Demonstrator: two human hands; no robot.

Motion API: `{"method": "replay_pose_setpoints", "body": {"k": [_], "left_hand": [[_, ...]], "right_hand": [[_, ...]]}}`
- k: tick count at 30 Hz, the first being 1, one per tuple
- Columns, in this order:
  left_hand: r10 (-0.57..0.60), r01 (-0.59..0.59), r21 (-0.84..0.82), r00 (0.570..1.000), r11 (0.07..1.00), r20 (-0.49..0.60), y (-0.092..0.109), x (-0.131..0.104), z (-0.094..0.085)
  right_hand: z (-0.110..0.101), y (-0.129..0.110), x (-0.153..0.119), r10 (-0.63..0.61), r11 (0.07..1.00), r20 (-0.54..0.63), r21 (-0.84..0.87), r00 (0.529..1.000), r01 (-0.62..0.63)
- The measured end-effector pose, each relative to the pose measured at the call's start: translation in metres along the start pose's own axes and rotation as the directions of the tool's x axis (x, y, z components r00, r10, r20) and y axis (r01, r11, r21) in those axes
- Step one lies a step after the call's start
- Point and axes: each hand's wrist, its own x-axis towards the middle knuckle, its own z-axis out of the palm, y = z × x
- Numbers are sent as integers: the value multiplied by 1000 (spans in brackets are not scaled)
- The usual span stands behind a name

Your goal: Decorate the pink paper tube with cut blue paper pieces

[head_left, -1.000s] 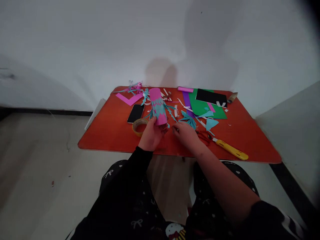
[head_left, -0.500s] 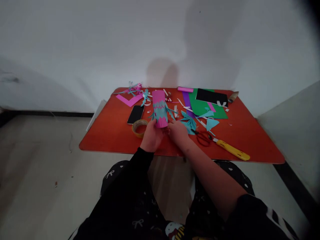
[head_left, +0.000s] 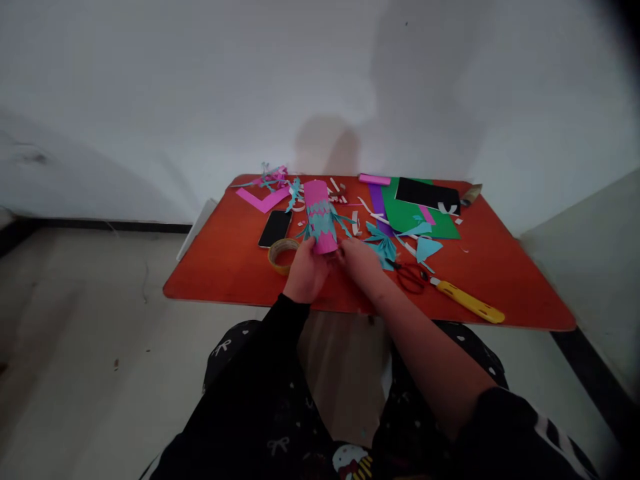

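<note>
A pink paper tube point(head_left: 317, 193) with teal scalloped bands and fringed teal strips at its sides is held above the table's front half. My left hand point(head_left: 306, 272) grips its lower left side, thumb on the front. At the tube's lower right end is my right hand point(head_left: 359, 261), its fingers curled and pressed together; what they pinch, if anything, is too small to make out. Just left of my left hand lies a roll of tape point(head_left: 283, 256). Folded teal paper point(head_left: 384, 247) and red-handled scissors point(head_left: 411, 277) lie right of my right hand.
The red table point(head_left: 215, 267) stands against a wall. A phone point(head_left: 275, 229) lies left, and a yellow utility knife point(head_left: 470, 301) near the front right. Green paper point(head_left: 400, 217), a black sheet point(head_left: 427, 193), a pink V-shaped piece point(head_left: 263, 199) and several scraps lie farther back.
The whole view has shifted slightly. The tube tilts a little more, its lower end nearer the right. My right hand's fingers have moved slightly at the tube's lower end.
</note>
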Motion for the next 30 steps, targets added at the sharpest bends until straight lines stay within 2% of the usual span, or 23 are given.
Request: {"method": "replay_pose_setpoints", "body": {"k": [3,5,7,9,10,12,20,26,28,30], "left_hand": [[82,-83,-14,996,996,-31,0,3,-3],[139,-141,-33,989,989,-49,-2,5,-5],[172,-175,-45,983,984,-55,-6,7,-5],[191,-194,-51,980,980,-47,-10,9,-4],[197,-199,-51,980,979,-39,-13,10,-3],[205,-206,-38,978,978,-27,-17,11,-2],[268,-268,24,963,963,21,-27,15,-4],[276,-277,53,961,959,35,-33,19,-9],[305,-309,78,951,948,52,-35,21,-11],[355,-362,143,932,921,72,-36,20,-13]], "right_hand": [[-16,2,-5,11,978,-178,207,984,26],[-26,-2,-11,40,888,-285,449,958,97],[-34,-8,-18,89,669,-230,734,969,113],[-38,-16,-23,86,422,-132,903,988,84],[-40,-20,-25,80,333,-103,940,991,71],[-42,-24,-26,92,248,-97,966,991,72],[-48,-22,-24,115,292,-150,950,982,111],[-44,-24,-25,128,273,-187,951,974,147],[-43,-24,-26,138,342,-236,923,962,177],[-42,-24,-27,150,459,-313,862,938,215]]}}
